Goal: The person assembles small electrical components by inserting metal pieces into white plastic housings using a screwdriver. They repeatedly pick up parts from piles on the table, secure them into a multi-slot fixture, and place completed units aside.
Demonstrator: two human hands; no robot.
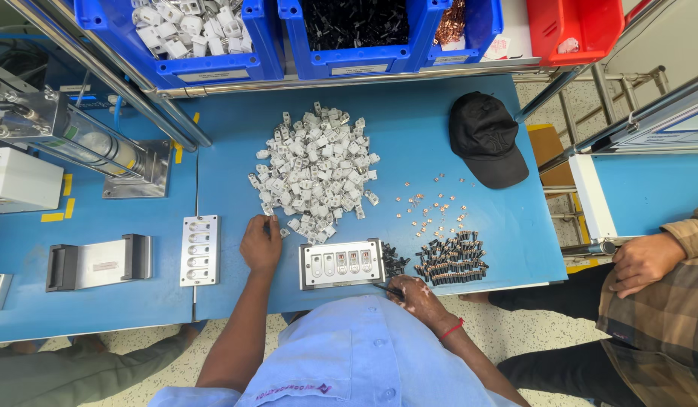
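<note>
Left hand (260, 243) reaches the near edge of the white-parts pile (313, 172) mid-worktop, fingers together, pinching one. Right hand (416, 296) at the front edge grips a thin black tool (388, 287) beside the jig (341, 263). Parts look light, stiff; pinch their sides.

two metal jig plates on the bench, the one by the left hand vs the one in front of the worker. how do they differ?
The left plate stands lengthwise away from the worker; the centre plate lies crosswise. The left plate's slots look empty; the centre plate's slots hold small parts. The left hand rests beside the left plate at the white parts pile; the right hand is at the centre plate's corner with a thin dark tool. Both are pale metal on the blue table.
</note>
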